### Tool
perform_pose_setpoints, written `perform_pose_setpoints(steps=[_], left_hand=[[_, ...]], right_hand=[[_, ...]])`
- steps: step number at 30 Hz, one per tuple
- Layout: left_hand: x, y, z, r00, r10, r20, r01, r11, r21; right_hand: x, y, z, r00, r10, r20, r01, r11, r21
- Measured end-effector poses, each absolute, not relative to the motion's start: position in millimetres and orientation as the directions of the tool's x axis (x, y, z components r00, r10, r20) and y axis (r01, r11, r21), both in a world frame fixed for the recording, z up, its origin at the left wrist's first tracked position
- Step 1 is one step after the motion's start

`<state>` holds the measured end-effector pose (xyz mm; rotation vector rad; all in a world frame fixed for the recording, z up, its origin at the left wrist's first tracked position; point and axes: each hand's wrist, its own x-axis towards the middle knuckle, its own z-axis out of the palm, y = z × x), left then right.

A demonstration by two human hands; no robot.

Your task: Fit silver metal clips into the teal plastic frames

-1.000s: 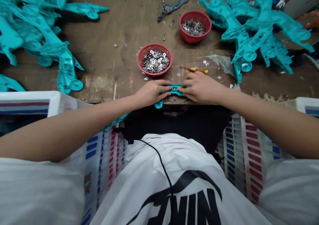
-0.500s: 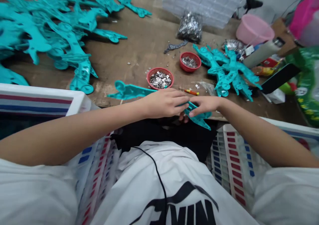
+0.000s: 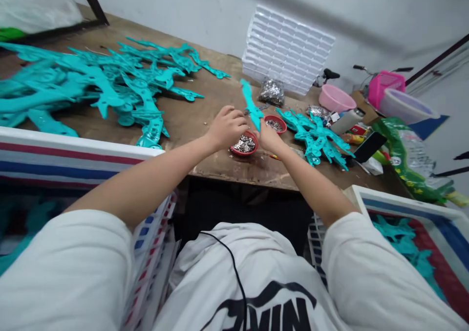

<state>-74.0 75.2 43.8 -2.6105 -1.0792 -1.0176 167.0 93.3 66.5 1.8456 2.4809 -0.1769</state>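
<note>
My right hand is closed around the near end of a long teal plastic part, which points away over the table. To its left, my left hand hovers by a red basket of small metal clips, its fingers loosely bent and no object visible in them. Its fingertips come close to the teal part, but contact cannot be made out. Just beyond my right hand sits a second red basket of small metal pieces.
Teal parts lie in a big heap at left and a smaller pile at right. Farther back are a bag of metal pieces, a clear plastic rack and a pink basin. Crates flank me.
The teal part has gone from lying crosswise under both hands at the table edge to pointing away in my right hand. Both hands moved forward; my left let go. The view tilted up.
</note>
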Motion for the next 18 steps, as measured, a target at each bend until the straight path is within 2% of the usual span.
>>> perform_pose_setpoints(steps=[4,11,15,18], left_hand=[[-68.4,72.6,46.6,0.541,0.613,0.575,0.731,-0.681,0.039],[-66.9,66.4,58.8,0.533,0.755,0.382,0.809,-0.587,0.032],[-70.2,62.8,62.1,0.502,0.84,0.207,0.855,-0.518,0.029],[-67.0,58.8,62.8,0.442,0.89,0.109,0.894,-0.448,0.031]], right_hand=[[164.5,97.5,69.9,-0.322,0.942,-0.09,0.946,0.318,-0.056],[191.2,110.8,70.2,-0.303,0.947,0.105,0.936,0.317,-0.155],[272.5,129.9,91.8,-0.011,0.955,0.296,0.932,0.117,-0.344],[357.9,130.2,113.8,0.198,0.91,0.365,0.916,-0.039,-0.4]])
